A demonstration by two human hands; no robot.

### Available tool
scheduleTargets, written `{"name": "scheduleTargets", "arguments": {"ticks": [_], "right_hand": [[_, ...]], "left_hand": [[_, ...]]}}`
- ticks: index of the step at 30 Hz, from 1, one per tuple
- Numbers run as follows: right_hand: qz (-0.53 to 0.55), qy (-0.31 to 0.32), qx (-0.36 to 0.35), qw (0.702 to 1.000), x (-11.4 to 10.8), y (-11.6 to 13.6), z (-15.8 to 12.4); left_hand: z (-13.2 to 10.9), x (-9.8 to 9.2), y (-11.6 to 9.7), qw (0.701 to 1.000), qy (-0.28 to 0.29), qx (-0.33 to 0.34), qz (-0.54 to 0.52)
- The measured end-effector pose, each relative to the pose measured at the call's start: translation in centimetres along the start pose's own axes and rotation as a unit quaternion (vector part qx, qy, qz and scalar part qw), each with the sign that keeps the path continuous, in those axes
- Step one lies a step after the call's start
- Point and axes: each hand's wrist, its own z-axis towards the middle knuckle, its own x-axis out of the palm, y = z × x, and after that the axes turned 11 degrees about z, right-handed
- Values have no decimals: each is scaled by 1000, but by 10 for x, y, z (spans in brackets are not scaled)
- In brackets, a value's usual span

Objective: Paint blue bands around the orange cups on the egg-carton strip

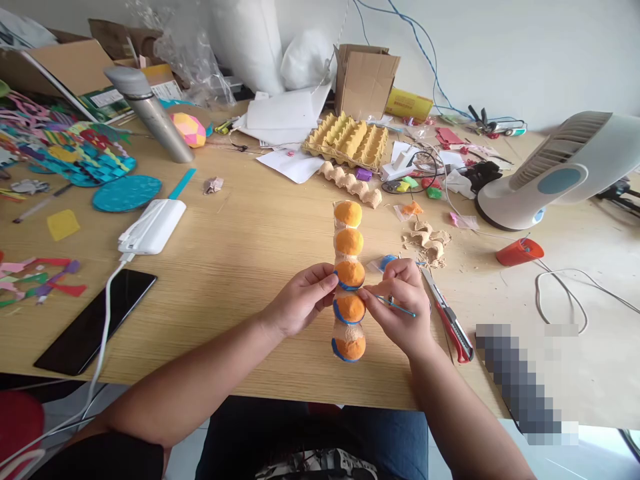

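Note:
A strip of egg carton [349, 241] runs upright in front of me, its several bumps covered in orange, with blue along the lower edges of the three nearest ones. Pinched on its left side, beside the middle bump, is my left hand [305, 300]. My right hand [403, 310] is closed at the strip's right edge, its fingertips at the gap below the third bump. A thin blue strand [403, 309] sticks out from under the right fingers. Just beyond that hand lies a blue lump [387, 262], partly hidden.
A red cutter knife [455, 327] lies right of my right hand, with an orange cup [520, 251] and white fan [545, 173] beyond. Left are a power bank [153, 227], phone [95, 323] and steel bottle [155, 120]. Yellow egg trays [347, 140] stand behind.

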Motion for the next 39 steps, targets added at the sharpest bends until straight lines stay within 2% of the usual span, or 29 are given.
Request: {"name": "scheduleTargets", "arguments": {"ticks": [6,10,22,31,39], "right_hand": [[69,21,31,997,-1,0,1],[106,14,40,994,-3,2,0],[53,7,-6,999,1,4,-3],[-21,-20,-98,995,3,9,-1],[-18,-19,-74,997,4,7,-3]], "left_hand": [[-1,0,-3,1000,17,-18,-13],[-2,-1,-4,999,22,-31,-30],[-6,-5,-1,995,70,-48,-45],[-7,-2,1,995,80,-58,-19],[-5,-4,2,994,84,-58,-37]]}}
